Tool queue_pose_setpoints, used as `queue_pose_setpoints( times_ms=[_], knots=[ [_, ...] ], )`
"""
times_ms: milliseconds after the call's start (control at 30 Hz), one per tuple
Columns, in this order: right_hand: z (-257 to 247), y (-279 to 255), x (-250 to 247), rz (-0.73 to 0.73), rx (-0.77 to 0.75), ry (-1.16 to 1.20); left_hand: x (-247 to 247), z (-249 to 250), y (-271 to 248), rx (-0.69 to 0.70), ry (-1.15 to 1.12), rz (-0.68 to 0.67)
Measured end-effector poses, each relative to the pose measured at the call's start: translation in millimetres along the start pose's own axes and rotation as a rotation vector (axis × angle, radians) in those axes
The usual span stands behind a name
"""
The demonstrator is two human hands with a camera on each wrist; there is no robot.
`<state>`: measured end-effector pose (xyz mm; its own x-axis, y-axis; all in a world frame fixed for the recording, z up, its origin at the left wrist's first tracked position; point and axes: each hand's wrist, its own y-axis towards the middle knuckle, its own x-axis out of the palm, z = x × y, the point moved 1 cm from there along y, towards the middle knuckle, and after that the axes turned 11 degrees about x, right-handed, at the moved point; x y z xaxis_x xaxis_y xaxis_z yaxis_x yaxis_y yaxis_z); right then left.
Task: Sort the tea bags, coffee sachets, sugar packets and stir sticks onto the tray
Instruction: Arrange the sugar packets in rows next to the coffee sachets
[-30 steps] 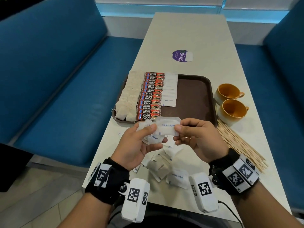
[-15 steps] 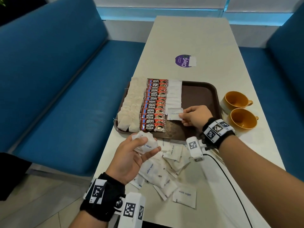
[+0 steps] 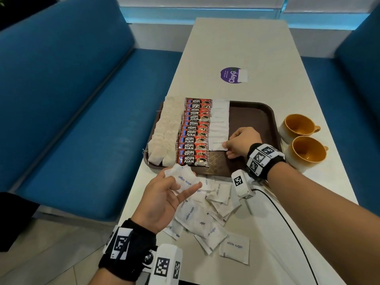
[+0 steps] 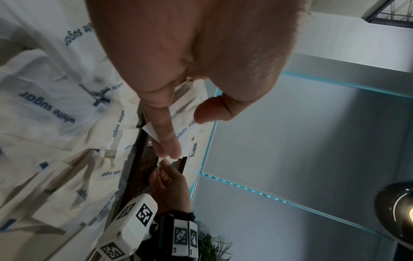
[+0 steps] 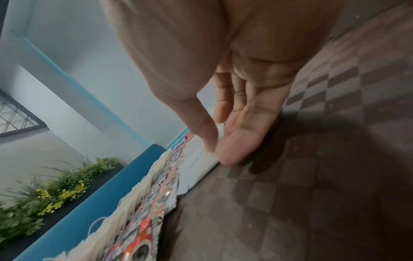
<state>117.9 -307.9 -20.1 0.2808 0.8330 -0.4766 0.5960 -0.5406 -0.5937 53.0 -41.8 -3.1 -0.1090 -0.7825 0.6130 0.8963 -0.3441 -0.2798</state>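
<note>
Both forearms are bare. The left hand (image 3: 164,194) and right hand (image 3: 241,144) each wear a black wrist strap (image 3: 131,249) carrying white blocks printed with black square markers (image 3: 261,159). A white camera housing (image 3: 240,185) with 1 such marker hangs under each wrist; a thin black cable (image 3: 287,225) trails from the right one.

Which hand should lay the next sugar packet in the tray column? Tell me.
Right. The right hand is already on the tray at the column's near end; the left hand holds spare sugar packets to pass across.
</note>
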Motion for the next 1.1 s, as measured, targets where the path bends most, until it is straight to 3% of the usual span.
queue_pose_setpoints(
  times_ms=[167,300,533,633,933,1100],
  knots=[
    [-2,-9,-7,0.031,-0.054,-0.014,3,1,-5,-0.01,0.049,0.005],
    [3,-40,-19,0.031,-0.2,0.035,7,1,-8,-0.01,0.089,0.011],
    [41,-111,-27,-0.367,-0.368,0.127,39,-11,-6,0.013,0.19,-0.078],
    [54,-123,-34,-0.431,-0.38,0.108,54,-16,-5,0.015,0.245,-0.123],
    [65,-116,-50,-0.348,-0.31,0.292,67,-21,7,-0.039,0.247,-0.12],
    [66,-121,-48,-0.389,-0.28,0.344,60,-17,4,-0.061,0.223,-0.157]
  ],
)
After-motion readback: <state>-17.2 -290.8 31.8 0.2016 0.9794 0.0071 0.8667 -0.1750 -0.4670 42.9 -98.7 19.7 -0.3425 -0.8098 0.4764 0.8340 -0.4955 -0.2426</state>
